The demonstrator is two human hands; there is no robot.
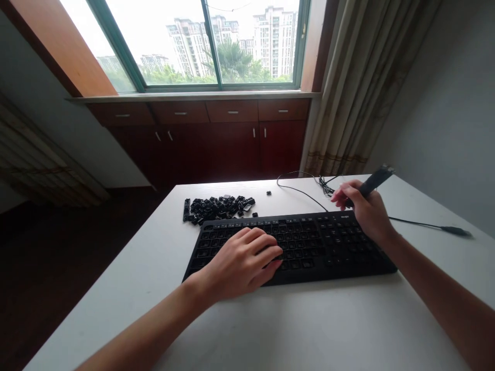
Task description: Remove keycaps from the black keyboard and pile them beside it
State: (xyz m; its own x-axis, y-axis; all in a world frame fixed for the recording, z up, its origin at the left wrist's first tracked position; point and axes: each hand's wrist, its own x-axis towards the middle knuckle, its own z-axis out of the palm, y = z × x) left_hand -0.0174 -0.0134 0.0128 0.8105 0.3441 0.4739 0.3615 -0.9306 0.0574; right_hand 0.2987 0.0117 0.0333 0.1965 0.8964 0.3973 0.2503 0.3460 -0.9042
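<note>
A black keyboard lies across the white table, with bare key sockets over its left and middle parts and keys still on its right-hand number block. My left hand rests on the left half of the keyboard, fingers stretched and slightly bent, holding nothing I can see. Above the keyboard's right back corner, my right hand is closed round a dark stick-like tool. Its upper end points up and right; what its lower tip touches is hidden by the fingers. Behind the keyboard's left end lies a heap of black keycaps.
A single small black keycap lies apart near the white table's back edge. The bundled cable loops behind the keyboard. A dark cable plug lies at the right. Beyond the table stand red-brown cabinets under a window.
</note>
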